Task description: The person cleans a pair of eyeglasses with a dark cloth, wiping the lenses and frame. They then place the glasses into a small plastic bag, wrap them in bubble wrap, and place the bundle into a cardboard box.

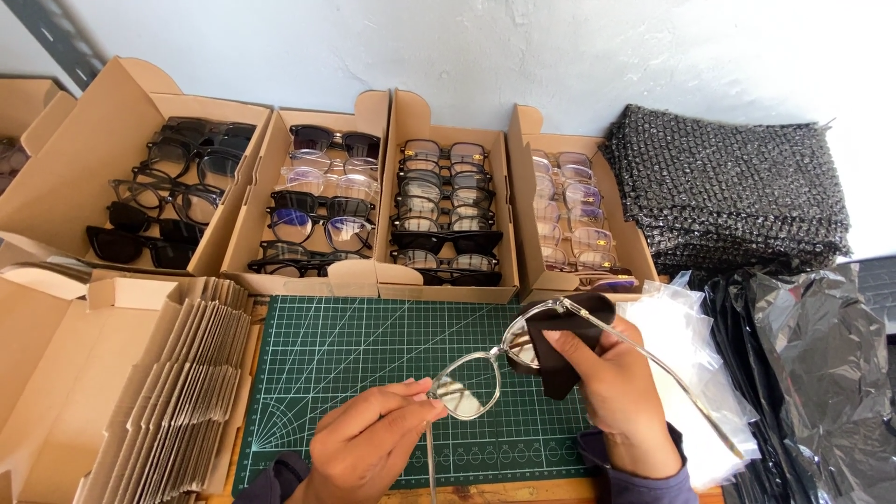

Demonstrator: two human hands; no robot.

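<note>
Fingers of the left hand pinched the outer rim of a pair of clear-framed glasses, while the right hand pressed a dark cleaning cloth against the other lens, thumb on top and fingers closed behind it. The glasses hung just above a green cutting mat, their temples folded out, one running past the right wrist. Left of the mat stood a stack of flattened cardboard boxes. Right of the mat lay clear plastic bags, and beyond those a heap of black plastic bags. Behind the mat, four open cardboard trays sat side by side against a pale wall, each filled with rows of spectacles: dark frames in the tray farthest left, mixed dark and clear frames in the middle two, pale frames in the tray nearest the right. A pile of black bubble wrap rested behind the plastic bags, right of the trays.
</note>
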